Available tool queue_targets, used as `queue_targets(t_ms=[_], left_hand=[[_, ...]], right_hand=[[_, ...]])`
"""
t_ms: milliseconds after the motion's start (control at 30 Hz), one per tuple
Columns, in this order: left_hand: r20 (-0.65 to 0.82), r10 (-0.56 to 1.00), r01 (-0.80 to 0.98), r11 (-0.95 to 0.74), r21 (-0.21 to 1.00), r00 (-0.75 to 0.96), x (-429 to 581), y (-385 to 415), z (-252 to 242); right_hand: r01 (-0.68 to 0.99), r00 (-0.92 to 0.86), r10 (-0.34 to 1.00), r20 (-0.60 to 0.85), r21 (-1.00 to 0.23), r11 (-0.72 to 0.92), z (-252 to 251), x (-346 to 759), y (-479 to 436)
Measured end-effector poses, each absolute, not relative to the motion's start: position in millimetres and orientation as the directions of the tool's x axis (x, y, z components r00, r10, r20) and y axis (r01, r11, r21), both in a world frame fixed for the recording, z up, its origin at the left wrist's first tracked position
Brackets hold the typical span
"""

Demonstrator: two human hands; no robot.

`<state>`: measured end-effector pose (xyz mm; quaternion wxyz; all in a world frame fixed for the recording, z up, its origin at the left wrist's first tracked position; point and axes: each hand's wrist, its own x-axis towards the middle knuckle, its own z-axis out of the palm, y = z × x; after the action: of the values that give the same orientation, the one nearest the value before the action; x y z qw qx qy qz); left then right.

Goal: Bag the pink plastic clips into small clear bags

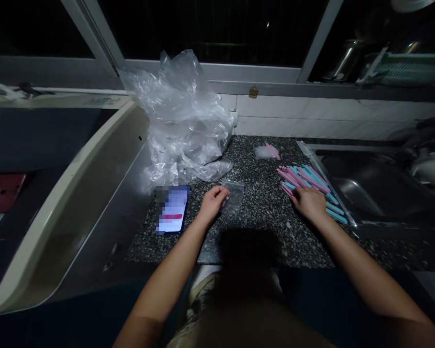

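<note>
Between the thumb and fingers of my left hand [213, 203] is the edge of a small clear zip bag [235, 195], which lies over the dark speckled counter. My right hand [309, 202] is at the near side of a loose pile of thin flat pink and light-blue sticks [306, 178]. Its fingers are curled down against the sticks, close to a pink one; what the fingertips hold is hidden. Further back lies a small clear bag [264, 152] with pink sticks [273, 151] in or on it.
A phone [173, 210] with a lit screen lies left of my left hand. Behind it rises a big crumpled clear plastic bag [192, 116]. A metal sink [362, 183] borders the pile on the right. A cream-edged appliance [79, 174] stands at the left.
</note>
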<state>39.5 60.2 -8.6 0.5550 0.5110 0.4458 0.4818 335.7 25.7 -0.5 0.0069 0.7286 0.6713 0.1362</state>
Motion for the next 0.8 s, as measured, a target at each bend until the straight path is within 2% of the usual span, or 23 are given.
queue_targets(t_ms=[167,333,433,533,667,800], left_hand=[[-0.011,0.991,-0.072,0.021,0.997,0.133,39,60,-8],[-0.031,0.993,-0.078,0.040,0.996,0.113,41,60,-7],[-0.070,0.991,-0.099,0.082,0.992,0.110,43,60,-6],[-0.104,0.985,-0.126,0.122,0.985,0.141,43,59,-5],[-0.113,0.975,-0.172,0.146,0.974,0.191,42,58,-5],[-0.150,0.965,-0.190,0.192,0.963,0.216,41,56,-5]], right_hand=[[0.988,0.018,0.977,0.211,0.145,-0.049,-4,334,24],[0.988,-0.018,0.978,0.207,0.152,-0.014,-9,331,23],[0.992,-0.046,0.965,0.258,0.127,0.013,-7,325,25],[0.997,-0.083,0.940,0.331,0.029,0.078,1,312,29],[0.972,-0.096,0.918,0.385,-0.163,0.170,13,286,31],[0.890,-0.206,0.869,0.451,-0.283,0.358,16,257,31]])
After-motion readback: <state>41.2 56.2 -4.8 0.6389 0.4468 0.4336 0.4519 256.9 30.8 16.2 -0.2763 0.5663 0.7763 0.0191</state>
